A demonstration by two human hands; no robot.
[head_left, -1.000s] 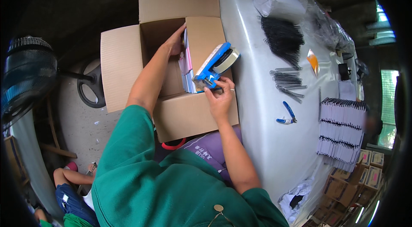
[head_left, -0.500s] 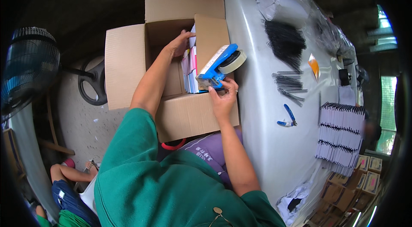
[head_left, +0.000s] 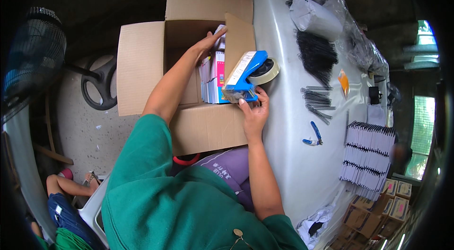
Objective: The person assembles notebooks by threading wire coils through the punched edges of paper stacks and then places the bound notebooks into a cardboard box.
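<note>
An open cardboard box (head_left: 205, 129) stands before me with its flaps spread. Inside, against its right side, booklets (head_left: 210, 84) with white, pink and blue covers stand packed together. My left hand (head_left: 211, 40) reaches into the box, its fingers stretched out at the top of the booklets, close to the raised right flap (head_left: 240, 37). A blue tape dispenser (head_left: 243, 77) with a roll of pale tape (head_left: 266, 74) is tilted in front of that flap. My right hand (head_left: 256, 112) is closed round the dispenser's lower end, thumb in front.
On the white-covered table at right (head_left: 295, 169) lie black spiral coils (head_left: 316, 56), blue-handled pliers (head_left: 314, 134) and a stack of spiral-bound booklets (head_left: 368, 155). A fan (head_left: 35, 61) with a round base stands left. Another person's legs (head_left: 71, 188) show at lower left.
My left hand has moved up and right, with its fingers reaching to the right flap's edge. The dispenser in my right hand has turned slightly, and the whole view has shifted a little.
</note>
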